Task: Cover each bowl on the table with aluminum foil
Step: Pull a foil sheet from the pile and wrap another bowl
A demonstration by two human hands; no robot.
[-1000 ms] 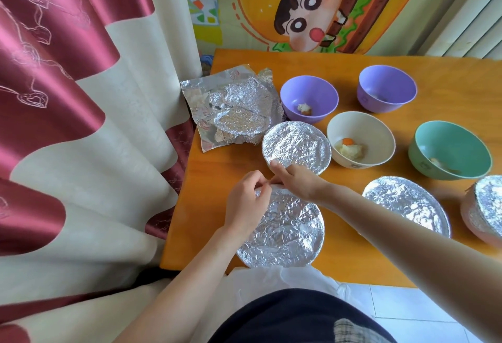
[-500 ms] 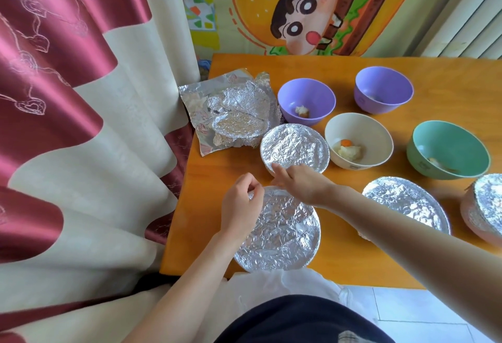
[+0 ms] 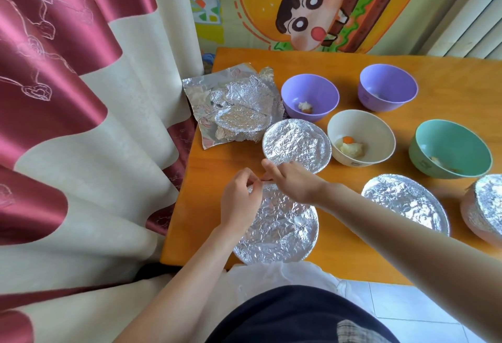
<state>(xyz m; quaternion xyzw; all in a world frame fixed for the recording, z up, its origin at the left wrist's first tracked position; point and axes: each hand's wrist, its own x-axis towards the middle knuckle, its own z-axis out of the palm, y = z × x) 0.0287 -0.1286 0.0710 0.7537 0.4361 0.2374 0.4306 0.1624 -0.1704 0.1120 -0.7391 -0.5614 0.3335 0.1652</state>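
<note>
A foil-covered bowl (image 3: 282, 230) sits at the table's near edge. My left hand (image 3: 239, 201) pinches the foil at its far left rim. My right hand (image 3: 294, 182) reaches across and presses the foil on the far rim, fingers close to the left hand's. Other foil-covered bowls stand behind (image 3: 296, 145), to the right (image 3: 404, 202) and at the right edge (image 3: 486, 206). Uncovered are two purple bowls (image 3: 309, 95) (image 3: 387, 87), a cream bowl (image 3: 361, 137) with food and a green bowl (image 3: 449, 148).
A crumpled pile of foil sheets (image 3: 236, 103) lies at the table's far left corner. The orange table (image 3: 448, 76) stands against a red and cream curtain (image 3: 81, 98) on the left and a cartoon poster (image 3: 312, 8) behind.
My left hand has shifted slightly left along the near bowl's rim and its fingers have closed onto the foil edge. The right hand stays at the far rim.
</note>
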